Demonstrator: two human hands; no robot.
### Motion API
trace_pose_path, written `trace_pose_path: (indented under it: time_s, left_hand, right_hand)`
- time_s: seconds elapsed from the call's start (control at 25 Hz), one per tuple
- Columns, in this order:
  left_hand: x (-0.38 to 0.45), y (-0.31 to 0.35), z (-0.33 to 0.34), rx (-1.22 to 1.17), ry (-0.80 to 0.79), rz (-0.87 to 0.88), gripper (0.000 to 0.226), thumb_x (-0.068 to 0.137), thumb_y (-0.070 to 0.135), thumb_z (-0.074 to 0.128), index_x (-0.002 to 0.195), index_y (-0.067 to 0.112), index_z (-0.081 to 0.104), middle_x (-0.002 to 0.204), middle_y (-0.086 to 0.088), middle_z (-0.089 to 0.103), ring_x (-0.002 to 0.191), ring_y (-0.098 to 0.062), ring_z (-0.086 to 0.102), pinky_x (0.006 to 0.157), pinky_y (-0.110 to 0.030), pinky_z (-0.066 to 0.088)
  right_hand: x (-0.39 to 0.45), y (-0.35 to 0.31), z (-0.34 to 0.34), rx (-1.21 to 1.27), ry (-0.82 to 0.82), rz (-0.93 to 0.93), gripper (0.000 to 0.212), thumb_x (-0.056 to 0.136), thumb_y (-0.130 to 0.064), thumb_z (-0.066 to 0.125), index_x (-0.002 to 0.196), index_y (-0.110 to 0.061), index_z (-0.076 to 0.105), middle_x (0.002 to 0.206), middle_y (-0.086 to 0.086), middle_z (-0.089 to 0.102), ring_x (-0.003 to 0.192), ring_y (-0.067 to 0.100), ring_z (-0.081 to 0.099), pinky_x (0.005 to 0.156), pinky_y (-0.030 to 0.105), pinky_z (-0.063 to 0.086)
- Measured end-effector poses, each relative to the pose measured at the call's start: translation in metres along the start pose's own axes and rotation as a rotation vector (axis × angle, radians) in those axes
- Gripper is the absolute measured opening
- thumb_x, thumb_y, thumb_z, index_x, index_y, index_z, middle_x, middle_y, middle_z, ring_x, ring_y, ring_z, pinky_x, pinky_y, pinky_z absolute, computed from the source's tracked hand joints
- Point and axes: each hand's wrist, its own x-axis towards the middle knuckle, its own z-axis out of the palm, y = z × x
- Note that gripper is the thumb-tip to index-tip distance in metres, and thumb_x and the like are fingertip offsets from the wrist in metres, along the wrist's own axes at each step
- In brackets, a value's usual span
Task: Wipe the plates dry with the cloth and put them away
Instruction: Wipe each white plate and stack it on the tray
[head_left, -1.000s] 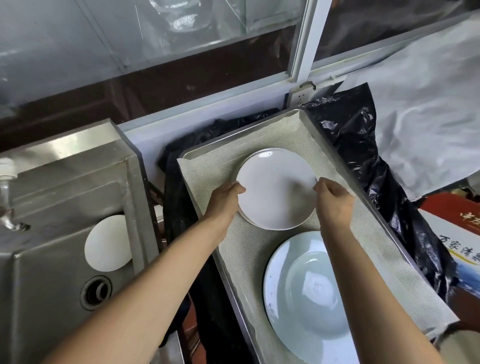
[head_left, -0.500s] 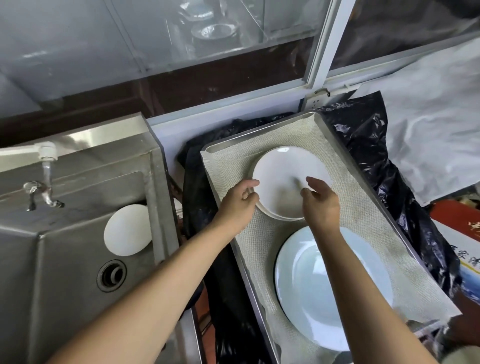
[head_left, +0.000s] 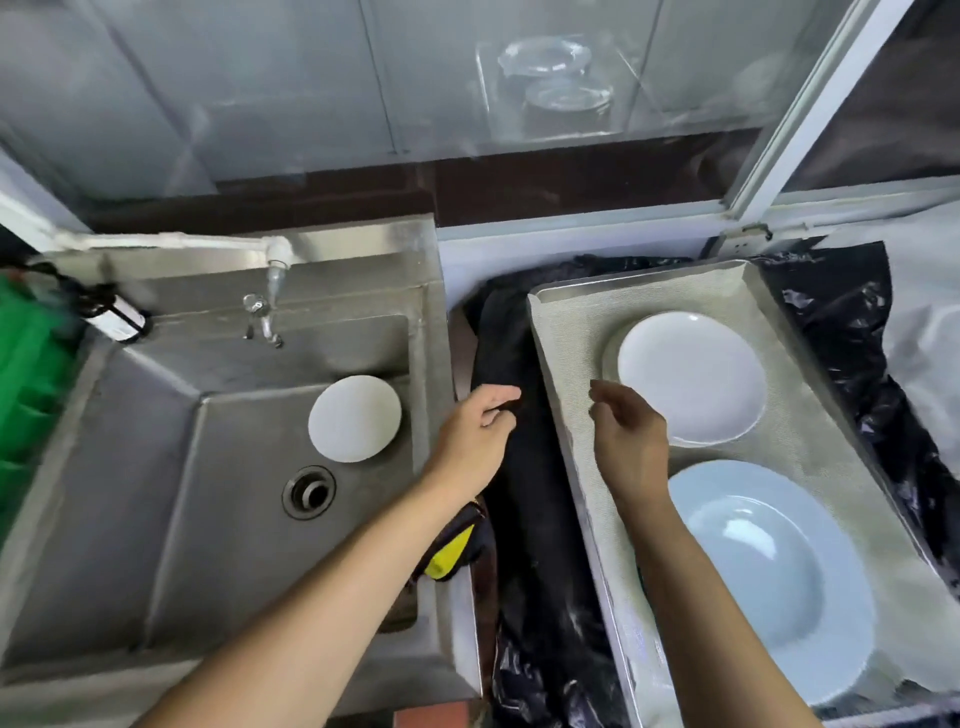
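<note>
Both hands are hanging empty with fingers loosely curled — the left hand (head_left: 480, 423) over the gap beside the sink (head_left: 171, 519), the right hand (head_left: 626, 441) over the lined tray (head_left: 571, 364). A small stack of white plates (head_left: 693, 376) is sitting at the tray's far end, with a big pale plate (head_left: 769, 577) nearer me. One more plate (head_left: 355, 418) is waiting in the sink by the drain — that one looks like what's left. I'm not spotting a wiping cloth for certain.
</note>
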Motion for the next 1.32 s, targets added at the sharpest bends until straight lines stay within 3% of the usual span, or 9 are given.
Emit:
trace_pose_path:
  time_s: [0.12, 0.32, 0.48, 0.56, 0.64, 0.76, 0.92, 1.16, 1.32]
  left_hand:
    - [-0.021, -0.016, -0.047, -0.032, 0.070, -0.028, 0.033, 0.097, 0.001, 0.053, 0.114, 0.023, 0.069, 0.113, 0.008, 0.069, 0.113, -0.015, 0.064, 0.103, -0.036, 0.051]
    - [-0.044, -0.055, -0.151, -0.043, 0.142, -0.032, 0.027, 0.098, 0.001, 0.052, 0.113, 0.015, 0.070, 0.110, 0.001, 0.071, 0.111, -0.021, 0.065, 0.103, -0.050, 0.051]
    - [-0.056, -0.099, -0.236, -0.047, 0.133, -0.055, 0.029, 0.098, 0.005, 0.053, 0.100, 0.027, 0.071, 0.102, 0.009, 0.073, 0.103, -0.016, 0.066, 0.100, -0.051, 0.052]
    - [-0.059, -0.119, -0.270, -0.037, 0.110, -0.073, 0.032, 0.097, 0.005, 0.053, 0.096, 0.032, 0.070, 0.101, 0.010, 0.075, 0.101, -0.013, 0.068, 0.099, -0.050, 0.053]
    - [-0.063, -0.141, -0.300, -0.031, 0.081, -0.085, 0.034, 0.097, 0.002, 0.052, 0.096, 0.032, 0.069, 0.099, 0.009, 0.075, 0.102, -0.015, 0.069, 0.097, -0.050, 0.054]
    - [-0.059, -0.168, -0.328, -0.044, 0.085, -0.119, 0.033, 0.097, 0.001, 0.052, 0.096, 0.029, 0.069, 0.101, 0.003, 0.076, 0.105, -0.019, 0.069, 0.099, -0.051, 0.053]
    - [-0.045, -0.204, -0.349, -0.059, 0.102, -0.195, 0.030, 0.097, 0.002, 0.054, 0.096, 0.028, 0.070, 0.106, -0.001, 0.075, 0.107, -0.021, 0.068, 0.102, -0.050, 0.052]
    - [0.015, -0.284, -0.349, -0.088, 0.159, -0.242, 0.033, 0.098, 0.001, 0.052, 0.095, 0.028, 0.071, 0.093, 0.015, 0.077, 0.097, -0.009, 0.070, 0.083, -0.035, 0.058]
    - [0.078, -0.337, -0.326, -0.092, 0.201, -0.235, 0.035, 0.096, 0.000, 0.053, 0.097, 0.029, 0.070, 0.099, 0.012, 0.076, 0.100, -0.008, 0.070, 0.096, -0.037, 0.056]
  right_hand:
    - [-0.027, -0.015, 0.047, 0.036, -0.039, -0.005, 0.028, 0.093, -0.005, 0.056, 0.112, -0.015, 0.074, 0.109, -0.009, 0.074, 0.099, -0.002, 0.066, 0.096, 0.020, 0.048]
    - [-0.083, -0.034, 0.138, 0.084, -0.083, 0.032, 0.024, 0.092, -0.015, 0.058, 0.105, -0.024, 0.076, 0.098, -0.008, 0.078, 0.097, 0.010, 0.072, 0.095, 0.041, 0.056]
    - [-0.130, -0.043, 0.213, 0.097, -0.068, 0.076, 0.028, 0.082, -0.028, 0.055, 0.099, -0.024, 0.076, 0.091, -0.006, 0.077, 0.089, 0.015, 0.073, 0.089, 0.046, 0.058]
    - [-0.151, -0.045, 0.245, 0.111, -0.069, 0.102, 0.027, 0.082, -0.024, 0.055, 0.098, -0.021, 0.076, 0.088, -0.005, 0.076, 0.086, 0.016, 0.071, 0.086, 0.046, 0.058]
    - [-0.171, -0.044, 0.273, 0.096, -0.077, 0.120, 0.025, 0.083, -0.020, 0.054, 0.097, -0.020, 0.075, 0.090, -0.001, 0.077, 0.091, 0.022, 0.072, 0.089, 0.051, 0.058]
    - [-0.186, -0.037, 0.300, 0.048, -0.077, 0.159, 0.024, 0.076, -0.033, 0.054, 0.088, -0.029, 0.075, 0.084, -0.005, 0.077, 0.088, 0.023, 0.073, 0.086, 0.054, 0.058]
    - [-0.182, -0.008, 0.330, -0.015, -0.105, 0.236, 0.024, 0.088, -0.017, 0.057, 0.087, -0.034, 0.074, 0.080, -0.006, 0.076, 0.085, 0.019, 0.075, 0.088, 0.055, 0.058]
    - [-0.129, 0.067, 0.382, -0.077, -0.130, 0.284, 0.028, 0.090, -0.013, 0.054, 0.092, -0.032, 0.075, 0.082, -0.011, 0.075, 0.079, 0.016, 0.073, 0.079, 0.047, 0.062]
    - [-0.076, 0.119, 0.421, -0.080, -0.103, 0.284, 0.028, 0.091, -0.018, 0.054, 0.103, -0.032, 0.075, 0.082, -0.012, 0.074, 0.069, 0.004, 0.068, 0.063, 0.027, 0.055]
